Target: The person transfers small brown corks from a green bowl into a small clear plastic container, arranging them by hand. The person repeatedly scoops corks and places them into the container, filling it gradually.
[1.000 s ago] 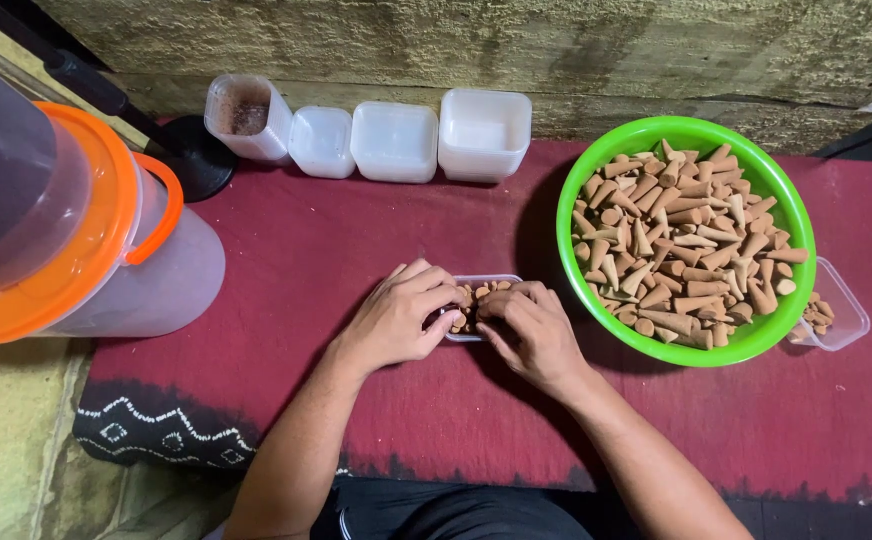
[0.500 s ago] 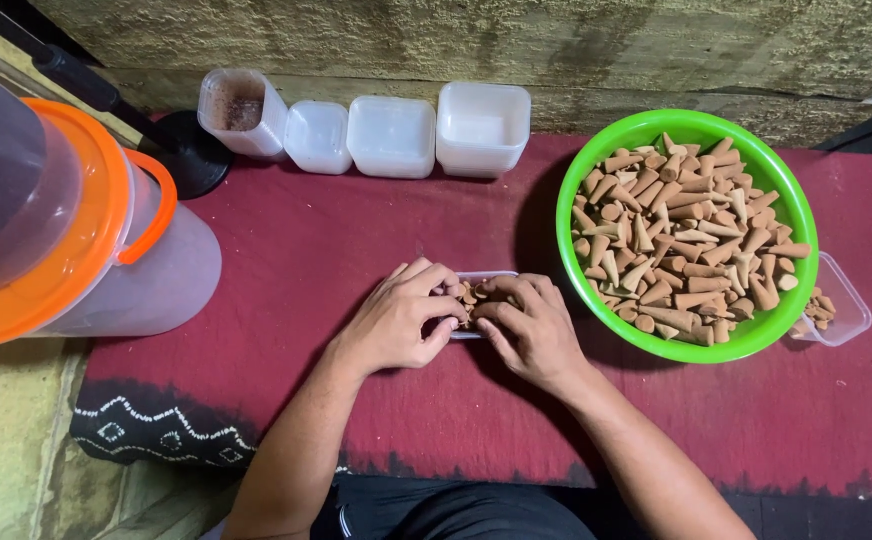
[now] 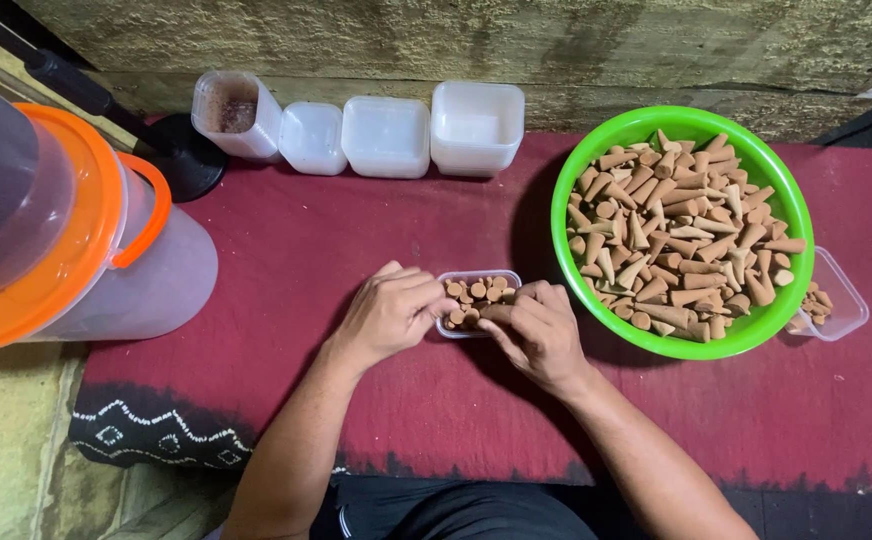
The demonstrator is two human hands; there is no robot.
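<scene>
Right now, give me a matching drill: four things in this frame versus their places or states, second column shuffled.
Things:
1. round green plastic bowl
2. small clear plastic box
3. big translucent jug with orange rim
4. four white plastic tubs

Places or states:
A. in a row along the back wall
B. between the left hand and right hand, partly filled with brown cones
C. at the left edge of the red cloth
D. heaped with brown cones, to the right

Pairs: 1-D, 2-B, 3-C, 4-A
</scene>
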